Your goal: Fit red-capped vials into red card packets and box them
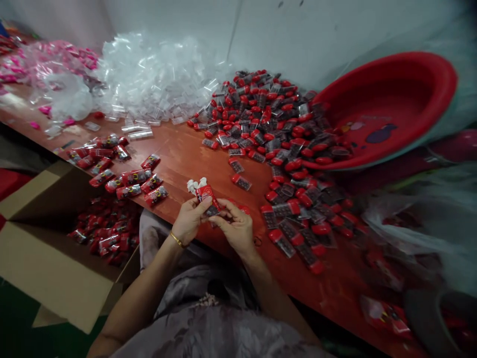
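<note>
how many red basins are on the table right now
1. The red basin sits tilted at the table's far right, beside the pile of red-capped pieces. Others may lie outside the view.

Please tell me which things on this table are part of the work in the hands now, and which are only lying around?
In the work:
- left hand and right hand, both holding one small red packet
- heap of red-capped pieces
- wrapped packets on the table
- cardboard box with packets inside

Lying about:
- red basin, tilted
- pile of clear plastic
- pink items, far left
</note>
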Available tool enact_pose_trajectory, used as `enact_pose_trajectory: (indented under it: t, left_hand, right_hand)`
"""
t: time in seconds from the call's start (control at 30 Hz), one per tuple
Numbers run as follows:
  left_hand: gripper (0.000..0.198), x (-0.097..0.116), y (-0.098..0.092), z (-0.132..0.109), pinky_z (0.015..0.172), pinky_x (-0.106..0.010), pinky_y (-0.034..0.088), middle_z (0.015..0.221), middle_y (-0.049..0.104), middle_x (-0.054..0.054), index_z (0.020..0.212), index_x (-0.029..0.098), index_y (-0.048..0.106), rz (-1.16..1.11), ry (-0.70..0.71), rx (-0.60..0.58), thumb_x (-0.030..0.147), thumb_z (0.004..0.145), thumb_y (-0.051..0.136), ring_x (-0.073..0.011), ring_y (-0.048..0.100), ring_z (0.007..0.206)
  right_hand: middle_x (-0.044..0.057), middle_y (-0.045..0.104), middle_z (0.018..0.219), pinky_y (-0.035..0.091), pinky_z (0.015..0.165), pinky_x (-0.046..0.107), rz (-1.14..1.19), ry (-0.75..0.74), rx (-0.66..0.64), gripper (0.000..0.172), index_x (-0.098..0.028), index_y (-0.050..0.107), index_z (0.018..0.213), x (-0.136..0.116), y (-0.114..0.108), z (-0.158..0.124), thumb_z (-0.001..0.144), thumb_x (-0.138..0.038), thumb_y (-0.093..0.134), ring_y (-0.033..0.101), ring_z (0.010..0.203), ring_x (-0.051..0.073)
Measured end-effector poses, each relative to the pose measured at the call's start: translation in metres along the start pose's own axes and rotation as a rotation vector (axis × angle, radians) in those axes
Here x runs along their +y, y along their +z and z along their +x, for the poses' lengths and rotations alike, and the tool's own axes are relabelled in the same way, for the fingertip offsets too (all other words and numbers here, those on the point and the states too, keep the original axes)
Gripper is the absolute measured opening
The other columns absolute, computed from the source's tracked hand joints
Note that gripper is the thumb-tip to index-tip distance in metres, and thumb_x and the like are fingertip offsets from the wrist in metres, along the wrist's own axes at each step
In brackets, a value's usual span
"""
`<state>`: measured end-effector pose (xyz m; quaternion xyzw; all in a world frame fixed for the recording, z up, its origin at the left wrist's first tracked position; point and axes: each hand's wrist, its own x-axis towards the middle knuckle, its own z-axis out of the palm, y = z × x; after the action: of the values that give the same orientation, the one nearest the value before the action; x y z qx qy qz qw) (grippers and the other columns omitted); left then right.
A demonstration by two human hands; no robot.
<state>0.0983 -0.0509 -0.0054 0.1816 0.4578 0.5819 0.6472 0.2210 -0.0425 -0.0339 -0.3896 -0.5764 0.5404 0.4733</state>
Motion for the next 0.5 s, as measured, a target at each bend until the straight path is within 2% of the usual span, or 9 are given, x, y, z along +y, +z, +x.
enact_pose_trajectory:
  t: [0.13, 0.33, 0.43, 0.5]
  left_hand:
    - [0.049, -0.001, 0.001, -0.001, 0.046, -0.017, 0.044, 0.055, 0.062, 0.002, 0.069, 0.013, 0.061, 0.013, -0.019, 0.006, 0.046, 0.041, 0.084, -0.0076, 0.056, 0.046]
    - [0.05, 0.0, -0.006, 0.002, 0.049, -0.019, 0.045, 0.055, 0.06, 0.002, 0.068, 0.013, 0.06, 0.088, -0.011, 0.083, 0.046, 0.039, 0.084, -0.0066, 0.051, 0.045]
    - [0.048, 0.01, -0.025, 0.015, 0.056, -0.024, 0.048, 0.058, 0.06, 0.001, 0.072, 0.013, 0.061, 0.229, 0.054, 0.141, 0.047, 0.045, 0.081, -0.0107, 0.055, 0.052]
    - [0.044, 0.024, -0.048, 0.03, 0.062, -0.028, 0.049, 0.062, 0.062, 0.0, 0.074, 0.012, 0.061, 0.409, 0.216, 0.268, 0.046, 0.05, 0.077, -0.0142, 0.057, 0.059]
  right_hand:
    - [-0.003, 0.069, 0.07, 0.054, 0.058, 0.024, -0.005, -0.003, 0.047, 0.04, -0.022, 0.067, 0.103, 0.006, -0.002, -0.001, 0.065, -0.033, 0.075, 0.064, 0.061, 0.014]
    - [-0.001, 0.072, 0.077, 0.056, 0.063, 0.025, -0.093, -0.076, 0.094, 0.036, -0.021, 0.069, 0.103, 0.019, 0.013, 0.0, 0.07, -0.034, 0.071, 0.065, 0.065, 0.014]
    - [-0.001, 0.072, 0.078, 0.055, 0.07, 0.024, -0.271, -0.152, 0.066, 0.039, -0.022, 0.065, 0.109, 0.017, 0.009, -0.002, 0.073, -0.035, 0.069, 0.065, 0.067, 0.013]
    - [-0.001, 0.072, 0.078, 0.054, 0.075, 0.024, -0.397, -0.199, 0.069, 0.036, -0.023, 0.064, 0.111, 0.013, -0.005, -0.008, 0.077, -0.035, 0.066, 0.066, 0.068, 0.012]
